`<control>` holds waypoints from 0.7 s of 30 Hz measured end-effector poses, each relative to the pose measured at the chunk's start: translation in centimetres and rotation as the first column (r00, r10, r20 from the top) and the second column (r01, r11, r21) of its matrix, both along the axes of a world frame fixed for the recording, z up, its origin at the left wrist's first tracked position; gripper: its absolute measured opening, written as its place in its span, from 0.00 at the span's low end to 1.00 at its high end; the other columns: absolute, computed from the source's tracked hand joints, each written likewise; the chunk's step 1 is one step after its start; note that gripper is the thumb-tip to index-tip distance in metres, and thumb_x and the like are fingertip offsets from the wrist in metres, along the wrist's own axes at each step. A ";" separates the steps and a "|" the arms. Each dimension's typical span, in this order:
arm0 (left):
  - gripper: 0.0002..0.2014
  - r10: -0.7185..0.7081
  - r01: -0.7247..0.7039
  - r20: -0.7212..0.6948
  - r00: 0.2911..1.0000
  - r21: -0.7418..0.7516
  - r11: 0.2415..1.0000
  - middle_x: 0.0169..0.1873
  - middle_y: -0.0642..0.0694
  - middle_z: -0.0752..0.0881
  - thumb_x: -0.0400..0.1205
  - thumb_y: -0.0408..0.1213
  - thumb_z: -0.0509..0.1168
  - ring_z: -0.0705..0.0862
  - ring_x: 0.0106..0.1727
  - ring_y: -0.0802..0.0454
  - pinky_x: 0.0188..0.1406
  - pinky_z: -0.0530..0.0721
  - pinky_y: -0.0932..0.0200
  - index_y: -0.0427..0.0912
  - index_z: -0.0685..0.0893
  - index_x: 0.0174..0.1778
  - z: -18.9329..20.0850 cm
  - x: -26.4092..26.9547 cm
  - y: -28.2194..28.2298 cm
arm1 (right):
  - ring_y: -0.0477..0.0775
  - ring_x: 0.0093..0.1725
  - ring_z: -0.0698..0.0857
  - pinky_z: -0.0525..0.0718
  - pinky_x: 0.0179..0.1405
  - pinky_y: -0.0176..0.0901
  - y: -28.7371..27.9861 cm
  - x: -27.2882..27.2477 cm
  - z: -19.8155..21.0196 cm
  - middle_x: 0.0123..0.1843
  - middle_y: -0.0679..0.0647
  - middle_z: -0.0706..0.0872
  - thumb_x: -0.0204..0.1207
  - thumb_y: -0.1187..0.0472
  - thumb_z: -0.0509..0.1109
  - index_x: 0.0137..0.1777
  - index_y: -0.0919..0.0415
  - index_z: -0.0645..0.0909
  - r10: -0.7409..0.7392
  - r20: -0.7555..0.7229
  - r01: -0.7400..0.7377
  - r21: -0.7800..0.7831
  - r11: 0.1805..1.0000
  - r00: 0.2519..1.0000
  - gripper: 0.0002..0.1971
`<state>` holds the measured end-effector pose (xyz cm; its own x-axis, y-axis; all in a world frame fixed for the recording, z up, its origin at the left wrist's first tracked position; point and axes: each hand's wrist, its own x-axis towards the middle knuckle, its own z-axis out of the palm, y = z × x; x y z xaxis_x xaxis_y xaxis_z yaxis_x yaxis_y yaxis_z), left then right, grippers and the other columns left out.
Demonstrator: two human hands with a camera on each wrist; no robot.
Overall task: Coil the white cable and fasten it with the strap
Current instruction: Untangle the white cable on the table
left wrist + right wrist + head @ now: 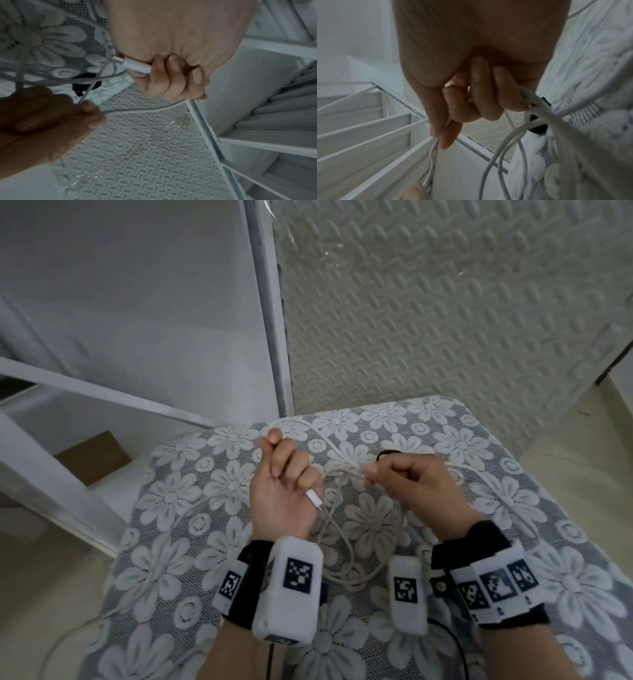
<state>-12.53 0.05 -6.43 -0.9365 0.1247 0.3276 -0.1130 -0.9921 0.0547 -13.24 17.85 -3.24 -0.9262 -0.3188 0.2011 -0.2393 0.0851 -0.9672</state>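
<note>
The white cable [346, 542] lies in loose loops on the lace-covered table [513, 508], between and below my hands. My left hand [281, 463] is raised in a fist round one end of the cable. Its white plug [313, 498] sticks out below the palm, and shows again as the plug [137, 66] in the left wrist view. My right hand [376, 474] pinches a stretch of cable [443, 129] between thumb and forefinger, a short span from my left hand. The black strap [388, 454] lies on the table just behind my right hand, free of both hands.
A white metal rack [102, 398] stands to the left of the table, with a brown box [92, 457] on the floor under it. An embossed foam mat [445, 320] lies beyond the far edge. More cable trails off the table's left side [68, 638].
</note>
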 end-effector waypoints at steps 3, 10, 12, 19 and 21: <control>0.17 0.038 -0.036 0.037 0.999 -0.044 0.998 0.24 0.51 0.70 0.88 0.47 0.45 0.60 0.23 0.59 0.21 0.60 0.65 0.43 0.76 0.47 0.2 0.1 0.8 | 0.39 0.18 0.63 0.63 0.19 0.25 -0.3 -0.1 -0.2 0.16 0.41 0.74 0.77 0.65 0.69 0.33 0.68 0.83 -0.008 0.020 0.008 -0.008 1.000 1.000 0.12; 0.13 0.195 -0.149 0.120 0.974 -0.315 0.937 0.24 0.55 0.68 0.86 0.48 0.51 0.57 0.24 0.60 0.22 0.61 0.68 0.47 0.76 0.41 0.8 0.8 2.2 | 0.40 0.17 0.62 0.62 0.18 0.26 -0.4 -0.2 -0.7 0.15 0.42 0.72 0.75 0.61 0.69 0.29 0.65 0.82 -0.040 0.060 0.044 -0.058 0.997 0.997 0.14; 0.14 0.207 -0.153 0.110 0.972 -0.371 0.916 0.24 0.56 0.67 0.86 0.48 0.50 0.57 0.25 0.59 0.23 0.60 0.67 0.47 0.75 0.40 0.8 0.9 2.3 | 0.39 0.16 0.61 0.61 0.17 0.26 -0.3 -0.3 -0.8 0.15 0.42 0.70 0.74 0.61 0.70 0.29 0.65 0.82 -0.041 0.085 0.046 -0.064 0.997 0.996 0.14; 0.15 0.250 -0.172 0.165 0.954 -0.382 0.908 0.29 0.54 0.72 0.86 0.50 0.50 0.70 0.29 0.58 0.34 0.73 0.64 0.48 0.77 0.42 1.3 0.9 2.4 | 0.40 0.18 0.62 0.62 0.19 0.24 -0.3 -0.1 -0.8 0.16 0.44 0.71 0.72 0.62 0.73 0.28 0.65 0.84 0.058 0.062 -0.058 -0.002 0.998 0.996 0.12; 0.16 0.263 -0.178 0.168 0.950 -0.400 0.899 0.34 0.53 0.76 0.86 0.50 0.49 0.74 0.34 0.57 0.39 0.74 0.63 0.49 0.77 0.42 1.3 0.9 2.4 | 0.39 0.18 0.64 0.63 0.19 0.25 -0.3 -0.1 -0.8 0.15 0.43 0.74 0.74 0.65 0.72 0.29 0.66 0.84 0.061 0.065 -0.062 0.012 0.998 0.996 0.12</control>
